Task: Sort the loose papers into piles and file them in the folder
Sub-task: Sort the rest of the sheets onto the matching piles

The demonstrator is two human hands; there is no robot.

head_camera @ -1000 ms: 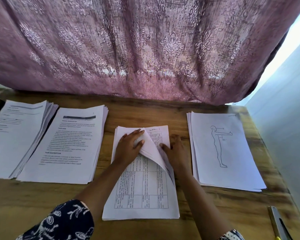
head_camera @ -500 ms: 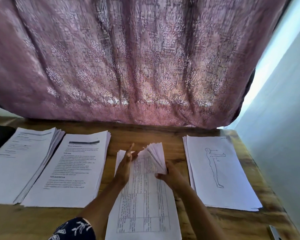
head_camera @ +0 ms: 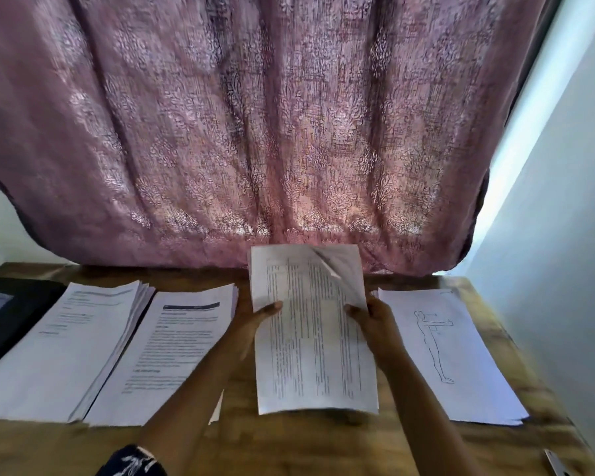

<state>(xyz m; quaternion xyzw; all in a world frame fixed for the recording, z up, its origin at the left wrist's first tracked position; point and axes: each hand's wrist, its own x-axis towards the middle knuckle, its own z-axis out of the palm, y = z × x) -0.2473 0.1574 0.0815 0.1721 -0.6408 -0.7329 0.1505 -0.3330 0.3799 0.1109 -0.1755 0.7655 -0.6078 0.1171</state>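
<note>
Both my hands hold up a stack of table-printed papers (head_camera: 315,334) above the wooden table (head_camera: 306,441). My left hand (head_camera: 258,321) grips its left edge with the thumb on the front. My right hand (head_camera: 375,321) grips its right edge, where the top sheets curl back at the upper corner. Three other piles lie flat: a text pile (head_camera: 59,348) at far left, a second text pile (head_camera: 172,352) beside it, and a pile topped by a figure drawing (head_camera: 443,352) at right. A dark folder (head_camera: 4,314) lies at the far left edge.
A mauve patterned curtain (head_camera: 255,132) hangs behind the table. A pale wall (head_camera: 564,235) stands close on the right. A small metal object (head_camera: 555,462) lies at the table's front right corner. A white paper corner (head_camera: 217,410) shows below my left forearm.
The middle stack was lying on the table while my hands leafed through its upper sheets; now both hands have lifted it up off the table. The camera has tilted up.
</note>
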